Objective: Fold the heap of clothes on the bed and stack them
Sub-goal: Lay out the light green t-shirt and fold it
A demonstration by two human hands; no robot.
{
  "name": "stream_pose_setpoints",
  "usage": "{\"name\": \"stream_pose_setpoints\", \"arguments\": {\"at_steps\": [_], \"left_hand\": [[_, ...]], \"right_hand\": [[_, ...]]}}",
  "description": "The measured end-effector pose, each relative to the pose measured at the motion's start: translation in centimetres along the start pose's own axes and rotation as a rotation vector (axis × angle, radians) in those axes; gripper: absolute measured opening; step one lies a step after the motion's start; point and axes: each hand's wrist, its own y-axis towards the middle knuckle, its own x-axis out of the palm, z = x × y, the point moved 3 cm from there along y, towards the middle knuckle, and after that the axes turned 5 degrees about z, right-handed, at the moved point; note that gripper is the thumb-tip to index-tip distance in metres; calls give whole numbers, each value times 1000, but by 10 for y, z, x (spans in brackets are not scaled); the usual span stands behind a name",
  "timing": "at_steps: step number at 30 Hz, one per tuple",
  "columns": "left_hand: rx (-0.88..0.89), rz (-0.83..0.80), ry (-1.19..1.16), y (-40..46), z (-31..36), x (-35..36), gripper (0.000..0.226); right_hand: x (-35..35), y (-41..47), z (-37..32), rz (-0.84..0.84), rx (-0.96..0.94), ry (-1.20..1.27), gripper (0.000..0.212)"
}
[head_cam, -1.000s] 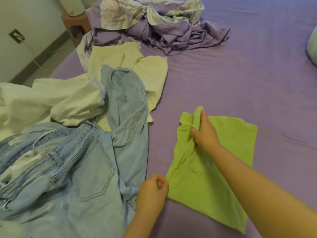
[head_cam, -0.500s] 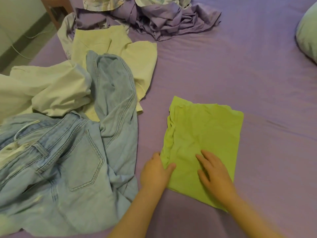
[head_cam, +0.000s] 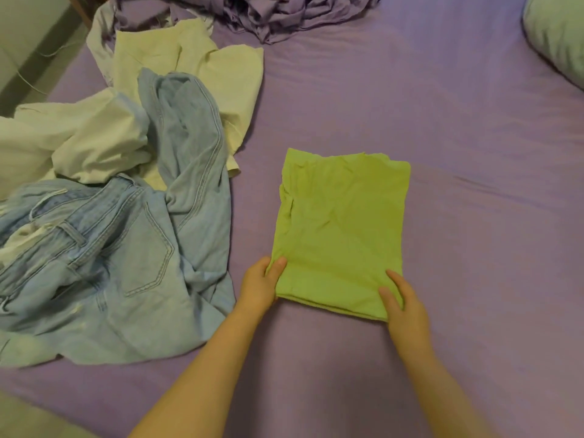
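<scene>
Holding a folded lime-green garment (head_cam: 343, 229) flat on the purple bedsheet (head_cam: 474, 121), both hands at its near corners.
The left hand (head_cam: 259, 287) pinches the near-left corner, thumb on top; the right hand (head_cam: 406, 306) pinches the near-right corner, thumb and a finger on the cloth. Light-blue jeans (head_cam: 120, 260) and cream clothes (head_cam: 94, 143) lie heaped to the left.

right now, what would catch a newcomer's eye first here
The bright green garment lies folded into a rectangle mid-bed on the purple sheet, with the left hand and right hand holding its near corners. To its left sprawl unfolded light blue jeans and cream clothes.
</scene>
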Motion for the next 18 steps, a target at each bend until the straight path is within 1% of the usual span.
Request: {"name": "stream_pose_setpoints", "arguments": {"at_steps": [2, 4, 6, 7, 8, 10, 13, 15, 18], "left_hand": [[26, -28, 42, -10, -3, 0, 31], [37, -87, 73, -22, -7, 4, 25], [18, -120, 91, -36, -14, 12, 15], [-16, -125, 84, -44, -19, 17, 13], [-60, -131, 59, -52, -23, 21, 18], [-136, -150, -1, -72, -30, 24, 36], [-168, -183, -73, -107, -30, 22, 62], [-166, -199, -141, -132, -22, 19, 67], [-186, -248, -209, -162, -9, 16, 67]], "right_hand": [[-25, -2, 7, -58, -37, -19, 35], [-47, -7, 18, -119, -56, -63, 34], [-61, -14, 28, -148, -42, -66, 35], [-66, -20, 33, -158, -17, -45, 35], [-69, -25, 38, -172, 18, -17, 35], [-75, -40, 45, -202, 95, 45, 36], [-91, -60, 50, -206, 196, 146, 35], [-102, -73, 51, -227, 274, 200, 32], [-117, -91, 51, -273, 402, 307, 31]]}}
